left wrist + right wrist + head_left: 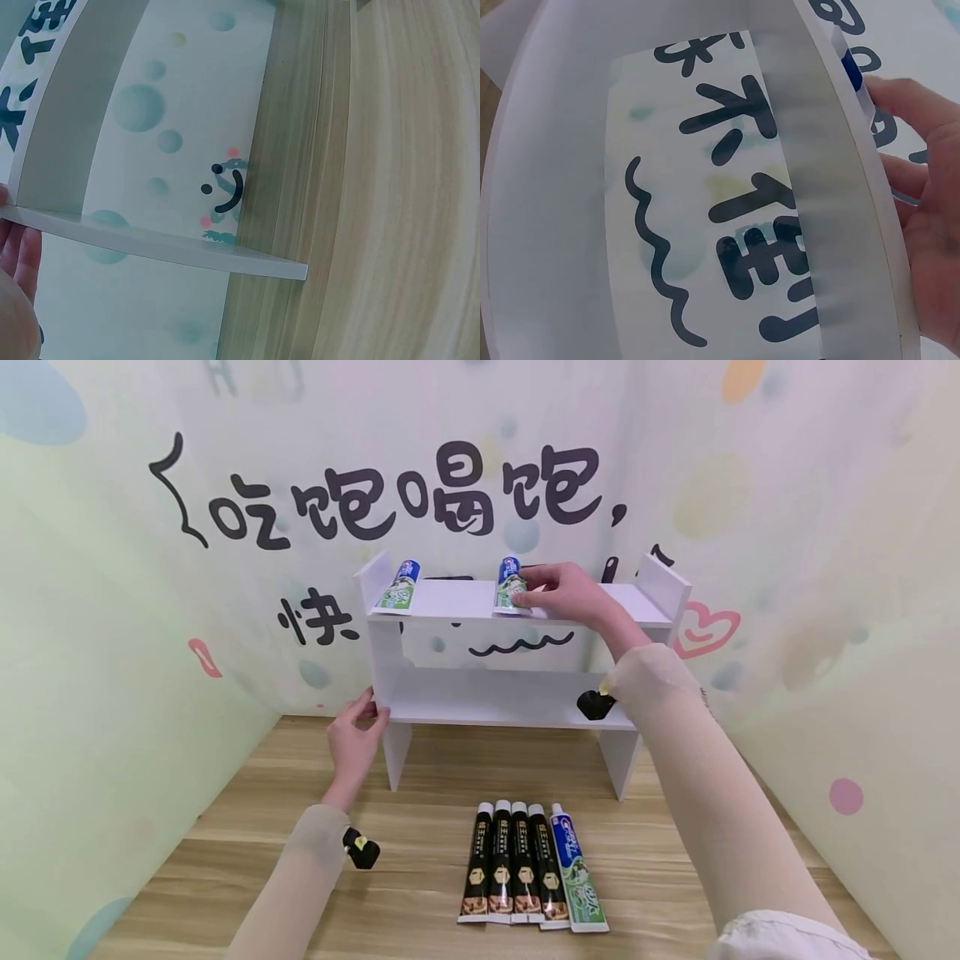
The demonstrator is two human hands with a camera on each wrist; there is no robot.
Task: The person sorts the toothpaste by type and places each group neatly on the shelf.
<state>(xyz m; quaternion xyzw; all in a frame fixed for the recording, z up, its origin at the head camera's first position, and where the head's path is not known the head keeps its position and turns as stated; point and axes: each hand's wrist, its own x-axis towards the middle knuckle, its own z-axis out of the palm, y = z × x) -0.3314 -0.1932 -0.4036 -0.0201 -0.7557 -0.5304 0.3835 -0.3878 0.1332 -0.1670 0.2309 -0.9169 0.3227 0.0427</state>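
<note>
A white two-tier shelf (480,700) stands on the wooden table. On its top board my right hand (566,592) pinches a blue and green toothpaste tube (510,587) by its right side, thumb near the flat end and fingers higher up. In the right wrist view only a blue-white sliver of that tube (852,71) shows beside the fingers. Another blue and green toothpaste tube (400,587) lies at the top board's left end. My left hand (354,737) holds the shelf's left side panel, its thumb and fingers on opposite faces in the left wrist view.
In front of the shelf, several black toothpaste tubes (501,864) lie side by side on the table (420,877), with one blue and green tube (577,872) at their right. A printed wall sheet (480,410) with black lettering stands behind the shelf.
</note>
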